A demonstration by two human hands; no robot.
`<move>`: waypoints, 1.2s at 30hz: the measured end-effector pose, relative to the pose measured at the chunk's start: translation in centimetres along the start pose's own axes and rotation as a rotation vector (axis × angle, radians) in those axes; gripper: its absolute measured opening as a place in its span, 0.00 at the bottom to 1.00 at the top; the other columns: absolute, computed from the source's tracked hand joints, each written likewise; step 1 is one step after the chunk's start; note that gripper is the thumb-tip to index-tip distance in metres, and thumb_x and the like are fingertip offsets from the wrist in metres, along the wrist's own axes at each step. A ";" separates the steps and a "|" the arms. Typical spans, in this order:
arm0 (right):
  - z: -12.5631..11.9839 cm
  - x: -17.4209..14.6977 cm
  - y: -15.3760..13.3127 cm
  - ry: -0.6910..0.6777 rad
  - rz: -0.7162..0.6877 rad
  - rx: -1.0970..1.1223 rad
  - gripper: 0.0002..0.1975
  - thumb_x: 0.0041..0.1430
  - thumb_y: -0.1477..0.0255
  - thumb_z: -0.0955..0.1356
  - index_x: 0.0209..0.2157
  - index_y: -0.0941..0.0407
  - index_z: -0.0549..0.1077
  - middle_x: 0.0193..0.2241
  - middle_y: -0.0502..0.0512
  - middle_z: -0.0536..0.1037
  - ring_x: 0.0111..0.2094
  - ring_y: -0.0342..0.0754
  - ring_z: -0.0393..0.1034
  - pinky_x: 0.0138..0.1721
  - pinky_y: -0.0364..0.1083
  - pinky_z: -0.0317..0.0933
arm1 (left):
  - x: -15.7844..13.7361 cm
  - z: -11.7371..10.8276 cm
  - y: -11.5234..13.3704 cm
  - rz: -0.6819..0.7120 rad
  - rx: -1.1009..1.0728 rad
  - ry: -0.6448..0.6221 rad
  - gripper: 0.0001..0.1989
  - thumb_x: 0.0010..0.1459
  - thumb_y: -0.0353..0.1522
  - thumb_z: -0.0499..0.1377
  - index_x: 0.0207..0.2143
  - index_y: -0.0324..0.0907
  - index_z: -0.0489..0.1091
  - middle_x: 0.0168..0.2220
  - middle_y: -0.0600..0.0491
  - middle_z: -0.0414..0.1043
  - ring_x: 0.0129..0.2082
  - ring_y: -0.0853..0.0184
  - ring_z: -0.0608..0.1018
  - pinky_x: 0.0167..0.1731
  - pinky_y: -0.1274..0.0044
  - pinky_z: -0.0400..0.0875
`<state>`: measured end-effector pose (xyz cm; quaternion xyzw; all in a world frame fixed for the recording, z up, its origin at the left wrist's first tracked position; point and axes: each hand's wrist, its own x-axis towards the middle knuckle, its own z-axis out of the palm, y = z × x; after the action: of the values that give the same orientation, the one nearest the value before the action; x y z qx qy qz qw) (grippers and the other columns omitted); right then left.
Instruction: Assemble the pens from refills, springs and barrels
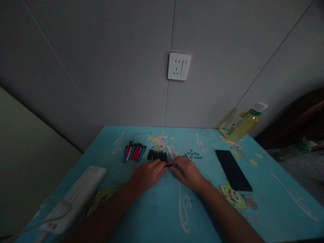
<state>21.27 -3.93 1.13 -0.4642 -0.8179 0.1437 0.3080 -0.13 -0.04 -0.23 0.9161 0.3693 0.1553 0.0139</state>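
My left hand (pixel 149 173) and my right hand (pixel 186 170) meet near the middle of the table, fingers closed. Between their fingertips they hold a short, slim black pen part (pixel 170 165); its ends are covered by the fingers. Just beyond my left hand lies a row of short black tubes (pixel 157 155). Left of these is a pile of red, blue, white and black pen barrels (pixel 134 152). Several thin pale rods (pixel 171 151) lie side by side behind my hands. Small dark pieces (pixel 194 155) are spread in rows beyond my right hand.
A black phone-like slab (pixel 233 170) lies on the right of the blue patterned table (pixel 157 216). Behind it, a bottle of yellow liquid (pixel 241 126) stands by the wall. A white power bank or strip (pixel 76 199) with a cable occupies the left side. A socket (pixel 179 66) is on the wall.
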 end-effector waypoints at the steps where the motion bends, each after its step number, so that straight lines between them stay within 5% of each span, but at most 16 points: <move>1: 0.0 0.0 0.1 -0.005 0.002 -0.010 0.08 0.66 0.69 0.64 0.43 0.55 0.73 0.38 0.56 0.78 0.40 0.50 0.71 0.45 0.50 0.62 | 0.0 0.0 0.0 0.003 -0.009 0.003 0.16 0.68 0.41 0.47 0.49 0.47 0.70 0.37 0.51 0.75 0.32 0.65 0.78 0.27 0.75 0.66; 13: 0.1 0.0 0.2 -0.084 -0.002 -0.190 0.16 0.70 0.68 0.58 0.32 0.55 0.72 0.26 0.53 0.75 0.31 0.48 0.69 0.39 0.47 0.60 | 0.0 -0.1 0.2 0.030 -0.037 -0.042 0.18 0.68 0.42 0.47 0.48 0.48 0.72 0.34 0.51 0.76 0.31 0.64 0.78 0.28 0.75 0.67; 20: -2.9 -0.7 2.9 0.163 0.420 -0.599 0.11 0.66 0.64 0.64 0.39 0.56 0.73 0.32 0.60 0.76 0.36 0.53 0.70 0.38 0.49 0.58 | 0.1 0.3 -0.1 -0.059 0.016 -0.022 0.17 0.68 0.42 0.46 0.49 0.48 0.71 0.36 0.51 0.77 0.32 0.63 0.79 0.28 0.74 0.68; 25: -3.3 -1.9 4.3 0.150 0.493 -0.790 0.13 0.59 0.62 0.70 0.39 0.56 0.73 0.37 0.63 0.74 0.41 0.59 0.68 0.39 0.52 0.57 | 0.1 0.4 -0.2 -0.068 0.010 0.003 0.17 0.68 0.40 0.47 0.49 0.47 0.71 0.35 0.50 0.77 0.32 0.64 0.79 0.28 0.75 0.68; 32: -2.7 -1.9 4.4 0.081 0.532 -0.789 0.05 0.58 0.68 0.70 0.31 0.55 0.75 0.34 0.63 0.74 0.39 0.59 0.68 0.37 0.52 0.55 | 0.1 0.2 -0.2 -0.059 0.030 -0.016 0.18 0.68 0.40 0.45 0.51 0.45 0.70 0.37 0.49 0.77 0.32 0.63 0.79 0.27 0.75 0.68; 36: -2.9 -0.9 3.1 0.156 0.449 -0.629 0.05 0.62 0.69 0.67 0.34 0.55 0.74 0.35 0.61 0.76 0.40 0.57 0.68 0.40 0.52 0.56 | 0.2 0.1 -0.1 -0.069 0.021 -0.029 0.18 0.68 0.40 0.45 0.50 0.46 0.70 0.37 0.50 0.77 0.32 0.62 0.79 0.28 0.74 0.68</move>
<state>25.52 -3.26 1.40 -0.7130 -0.6741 -0.0857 0.1728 -0.06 0.20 -0.29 0.9050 0.4023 0.1377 0.0150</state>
